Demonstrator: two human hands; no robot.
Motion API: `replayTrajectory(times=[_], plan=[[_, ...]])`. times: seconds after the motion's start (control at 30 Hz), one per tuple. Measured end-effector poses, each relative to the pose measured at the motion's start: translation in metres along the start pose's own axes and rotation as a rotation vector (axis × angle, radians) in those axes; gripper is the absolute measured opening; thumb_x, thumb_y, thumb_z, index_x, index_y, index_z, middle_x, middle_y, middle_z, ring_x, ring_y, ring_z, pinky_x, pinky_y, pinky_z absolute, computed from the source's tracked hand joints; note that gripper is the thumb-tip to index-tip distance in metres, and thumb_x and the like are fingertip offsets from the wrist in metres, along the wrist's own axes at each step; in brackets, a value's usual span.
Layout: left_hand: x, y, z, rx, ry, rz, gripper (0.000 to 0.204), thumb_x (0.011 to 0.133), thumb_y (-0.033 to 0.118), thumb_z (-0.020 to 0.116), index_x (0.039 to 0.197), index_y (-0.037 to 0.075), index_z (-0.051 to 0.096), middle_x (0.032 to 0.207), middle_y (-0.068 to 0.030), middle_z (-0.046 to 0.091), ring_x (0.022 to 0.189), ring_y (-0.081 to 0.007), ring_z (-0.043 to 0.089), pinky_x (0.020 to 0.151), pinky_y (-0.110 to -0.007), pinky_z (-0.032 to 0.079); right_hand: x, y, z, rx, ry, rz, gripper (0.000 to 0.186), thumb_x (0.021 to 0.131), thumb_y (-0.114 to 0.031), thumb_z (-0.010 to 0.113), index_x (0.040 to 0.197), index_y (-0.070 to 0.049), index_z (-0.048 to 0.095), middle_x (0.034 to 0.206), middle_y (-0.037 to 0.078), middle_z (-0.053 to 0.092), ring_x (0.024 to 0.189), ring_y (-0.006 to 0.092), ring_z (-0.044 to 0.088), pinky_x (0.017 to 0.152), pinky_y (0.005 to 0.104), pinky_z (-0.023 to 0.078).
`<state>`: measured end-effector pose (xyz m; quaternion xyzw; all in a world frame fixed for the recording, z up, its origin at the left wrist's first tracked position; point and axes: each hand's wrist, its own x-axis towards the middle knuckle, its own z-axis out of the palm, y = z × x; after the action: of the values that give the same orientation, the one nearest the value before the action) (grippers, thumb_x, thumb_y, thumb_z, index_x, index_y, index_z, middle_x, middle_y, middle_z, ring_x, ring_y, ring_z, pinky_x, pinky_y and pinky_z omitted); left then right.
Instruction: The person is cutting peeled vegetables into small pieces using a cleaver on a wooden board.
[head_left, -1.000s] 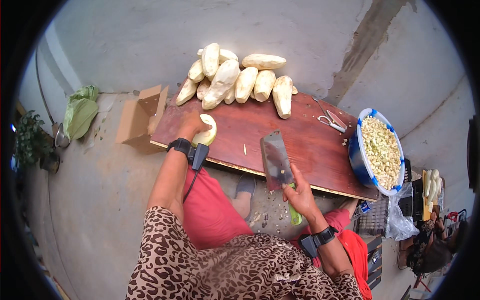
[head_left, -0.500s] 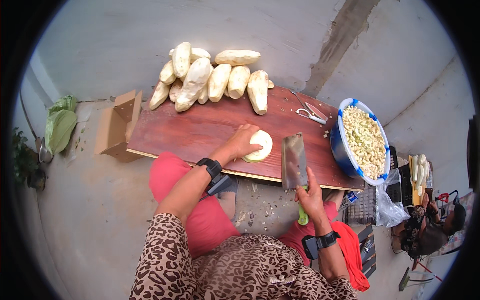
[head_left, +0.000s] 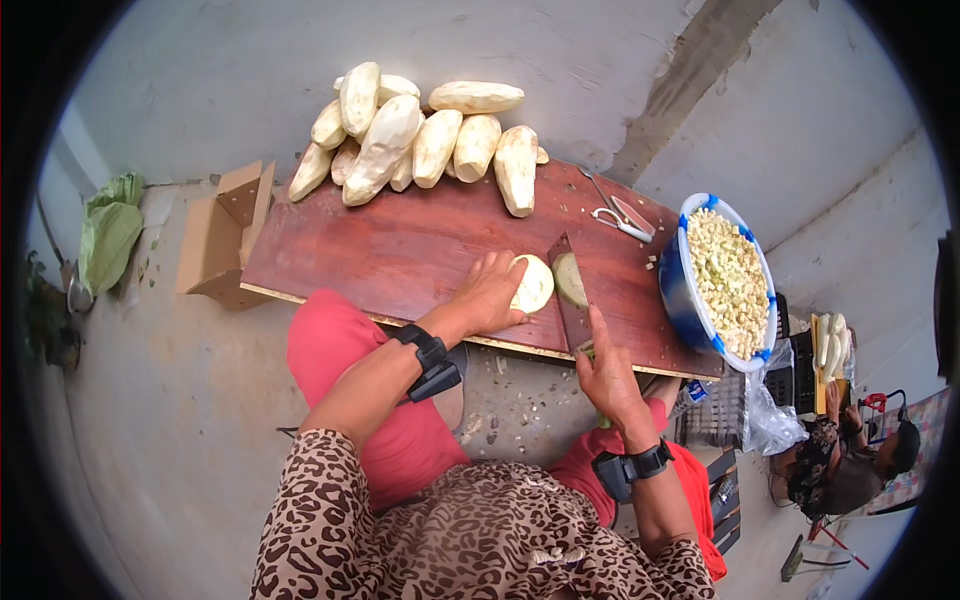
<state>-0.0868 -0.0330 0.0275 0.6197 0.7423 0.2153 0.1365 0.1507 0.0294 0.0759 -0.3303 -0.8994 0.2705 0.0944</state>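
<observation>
My left hand (head_left: pixel 488 292) rests on the dark red board, thumb and fingers around a peeled pale root piece (head_left: pixel 534 284) whose round cut face turns toward the blade. In my right hand (head_left: pixel 610 375) is a cleaver (head_left: pixel 574 318), gripped by its mostly hidden green handle, forefinger along the blade. The blade stands just right of the root piece, apart from it. A pale round patch shows on the blade; I cannot tell whether it is a reflection or a stuck slice. Several whole peeled roots (head_left: pixel 434 148) lie heaped at the board's far side.
Right on the board (head_left: pixel 350 258) stands a blue-and-white basin (head_left: pixel 676 290) of pale diced pieces. A peeler (head_left: pixel 622 226) with a white handle lies nearby. An open cardboard box (head_left: pixel 215 250) sits left on the floor. Another person (head_left: pixel 850 465) works at far right.
The cleaver has moved left and up, closer to the root piece, its blade turned more edge-on. My left hand and the piece have shifted slightly right.
</observation>
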Motion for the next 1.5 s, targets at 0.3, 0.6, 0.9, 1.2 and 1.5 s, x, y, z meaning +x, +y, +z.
replayTrajectory(times=[0.3,0.6,0.9,1.2,1.5], plan=[[-0.003,-0.004,0.008,-0.035,0.043,0.122,0.089,0.067,0.035,0.085,0.14,0.004,0.044,0.141,-0.0225,0.039,0.131,-0.0401,0.037,0.109,-0.048,0.03,-0.01,0.004,0.005,-0.13,-0.007,0.069,0.075,0.084,-0.003,0.062,0.146,0.01,0.024,0.101,0.036,0.063,0.092,0.0498,0.063,0.081,0.0507,0.051],[-0.008,-0.02,0.03,-0.032,0.197,0.258,0.079,0.067,0.039,0.081,0.132,0.006,0.053,0.139,-0.0249,0.041,0.128,-0.0417,0.038,0.108,-0.05,0.031,-0.01,0.001,0.008,-0.124,-0.018,0.059,0.073,0.083,-0.002,0.061,0.145,0.011,0.024,0.104,0.038,0.062,0.095,0.0506,0.063,0.084,0.0511,0.051],[-0.007,-0.022,0.029,0.001,0.18,0.282,0.073,0.072,0.043,0.076,0.132,0.007,0.054,0.14,-0.0249,0.041,0.129,-0.0409,0.038,0.109,-0.048,0.029,-0.01,0.002,0.004,-0.169,0.005,0.012,0.073,0.084,-0.002,0.06,0.145,0.012,0.023,0.09,0.035,0.064,0.084,0.0498,0.064,0.075,0.0537,0.051],[-0.006,-0.005,0.023,-0.016,0.169,0.182,0.062,0.081,0.041,0.073,0.127,0.003,0.056,0.136,-0.0234,0.045,0.13,-0.0385,0.038,0.112,-0.05,0.023,-0.003,0.017,0.006,-0.17,0.096,-0.049,0.07,0.085,-0.003,0.059,0.146,0.007,0.027,0.076,0.034,0.062,0.071,0.0504,0.063,0.065,0.0568,0.049],[-0.006,-0.002,0.024,0.067,0.163,0.25,0.055,0.083,0.038,0.069,0.123,0.002,0.059,0.141,-0.0244,0.044,0.135,-0.038,0.036,0.113,-0.051,0.024,-0.004,0.007,-0.005,-0.417,0.135,-0.271,0.066,0.084,0.001,0.055,0.147,-0.001,0.036,0.092,0.021,0.065,0.073,0.0381,0.064,0.066,0.0488,0.052]])
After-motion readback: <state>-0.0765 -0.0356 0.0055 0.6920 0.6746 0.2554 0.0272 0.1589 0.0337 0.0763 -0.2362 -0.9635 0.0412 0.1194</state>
